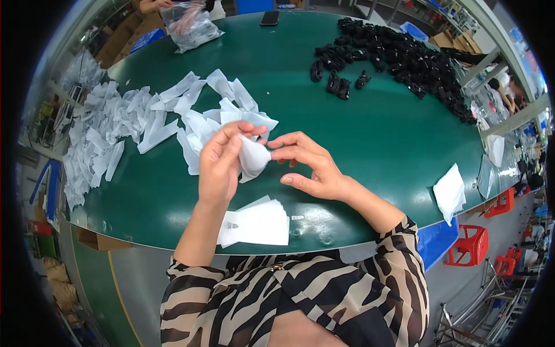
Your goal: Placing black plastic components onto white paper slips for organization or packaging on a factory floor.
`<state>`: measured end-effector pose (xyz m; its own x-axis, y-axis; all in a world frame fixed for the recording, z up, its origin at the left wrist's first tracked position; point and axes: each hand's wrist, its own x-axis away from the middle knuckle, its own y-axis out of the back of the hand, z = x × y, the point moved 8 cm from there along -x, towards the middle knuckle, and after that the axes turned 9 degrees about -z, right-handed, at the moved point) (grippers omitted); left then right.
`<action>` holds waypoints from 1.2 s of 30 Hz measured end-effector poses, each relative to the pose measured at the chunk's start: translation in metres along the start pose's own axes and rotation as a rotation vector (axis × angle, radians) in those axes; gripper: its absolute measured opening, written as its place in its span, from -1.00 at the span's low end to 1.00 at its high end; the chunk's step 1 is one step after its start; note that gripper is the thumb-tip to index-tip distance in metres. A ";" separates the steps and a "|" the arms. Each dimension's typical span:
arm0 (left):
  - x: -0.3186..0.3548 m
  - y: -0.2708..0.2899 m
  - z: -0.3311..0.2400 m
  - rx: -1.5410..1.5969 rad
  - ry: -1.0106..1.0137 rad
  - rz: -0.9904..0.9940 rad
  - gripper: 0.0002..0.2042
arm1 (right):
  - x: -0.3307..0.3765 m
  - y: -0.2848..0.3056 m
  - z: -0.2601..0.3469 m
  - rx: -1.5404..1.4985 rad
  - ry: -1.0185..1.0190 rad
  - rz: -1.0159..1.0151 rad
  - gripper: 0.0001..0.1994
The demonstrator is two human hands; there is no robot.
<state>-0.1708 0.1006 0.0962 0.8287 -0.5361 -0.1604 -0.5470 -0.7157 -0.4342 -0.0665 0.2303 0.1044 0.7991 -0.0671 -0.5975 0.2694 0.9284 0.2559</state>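
My left hand (219,156) is closed on a small white pouch (254,158) of thin, paper-like material, which bulges and tapers toward the right. My right hand (309,166) is beside it with fingers apart; a fingertip meets or nearly meets the pouch's narrow end. What the pouch contains, if anything, is hidden. Just beyond my left hand lies a loose heap of similar white pieces (199,124), folded and crumpled. Between my forearms, at the table's near edge, rests a fanned stack of flat white slips (260,224), one with a small dark print.
A larger pile of white pieces (110,124) covers the green table's (370,156) left side. Many black bundled items (399,58) are heaped at the far right. A phone (269,18) lies at the far edge. Another person's hand (188,20) touches a clear plastic bag (193,33). A white packet (450,194) sits rightward.
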 end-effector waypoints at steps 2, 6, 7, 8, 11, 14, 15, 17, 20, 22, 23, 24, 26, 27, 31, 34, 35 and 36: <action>-0.019 0.005 -0.001 0.037 0.061 -0.045 -0.76 | -0.013 0.001 -0.002 0.014 -0.060 0.011 -0.59; -0.052 0.093 0.000 -0.115 0.008 -0.341 -0.73 | -0.042 0.021 -0.019 0.265 0.128 -0.122 -0.71; -0.050 0.106 0.002 -0.124 -0.001 -0.353 -0.73 | -0.050 0.037 -0.034 0.468 0.164 -0.211 -0.72; -0.047 0.112 -0.012 -0.409 -0.193 -0.367 -0.69 | -0.056 0.059 -0.056 0.660 0.160 -0.304 -0.69; -0.009 0.096 -0.017 -1.272 -0.586 -0.236 -0.50 | -0.064 0.115 -0.130 1.165 0.017 -0.408 -0.53; 0.020 0.056 0.040 -1.621 -0.602 0.259 -0.28 | -0.061 0.157 -0.210 1.359 -0.151 -0.391 -0.36; 0.015 0.052 0.054 -1.638 -0.565 0.271 -0.31 | -0.063 0.164 -0.231 1.332 -0.243 -0.348 -0.31; 0.000 0.047 0.066 -1.672 -0.607 0.263 -0.38 | -0.073 0.160 -0.246 1.283 -0.335 -0.292 -0.29; -0.029 0.059 0.071 -1.694 -0.678 0.180 -0.45 | -0.089 0.154 -0.263 1.320 -0.388 -0.144 -0.31; -0.050 0.070 0.071 -1.710 -0.689 0.147 -0.50 | -0.095 0.148 -0.270 1.298 -0.394 -0.058 -0.40; -0.065 0.073 0.075 -1.709 -0.689 0.130 -0.54 | -0.094 0.145 -0.267 1.305 -0.392 -0.021 -0.44; -0.078 0.076 0.075 -1.715 -0.720 0.129 -0.58 | -0.092 0.141 -0.263 1.309 -0.385 0.017 -0.49; -0.108 0.086 0.079 -1.761 -0.709 0.140 -0.57 | -0.081 0.137 -0.256 1.275 -0.278 -0.010 -0.54; -0.121 0.093 0.079 -1.781 -0.716 0.151 -0.56 | -0.078 0.132 -0.248 1.259 -0.244 -0.002 -0.55; -0.174 0.118 0.077 -1.825 -0.695 0.145 -0.56 | -0.049 0.113 -0.198 1.188 -0.179 0.049 -0.59; -0.206 0.146 0.080 -1.907 -0.650 0.132 -0.50 | -0.019 0.092 -0.166 1.066 -0.166 0.123 -0.60; -0.215 0.151 0.081 -1.963 -0.599 0.135 -0.47 | -0.007 0.087 -0.157 1.069 -0.148 0.150 -0.59; -0.223 0.156 0.084 -2.022 -0.494 0.135 -0.44 | 0.005 0.080 -0.148 1.063 -0.130 0.181 -0.59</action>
<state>-0.4312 0.1464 -0.0100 0.5488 -0.7232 -0.4192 0.3586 -0.2492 0.8996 -0.1202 0.3586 0.0098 0.9079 -0.0574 -0.4153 0.4191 0.1410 0.8969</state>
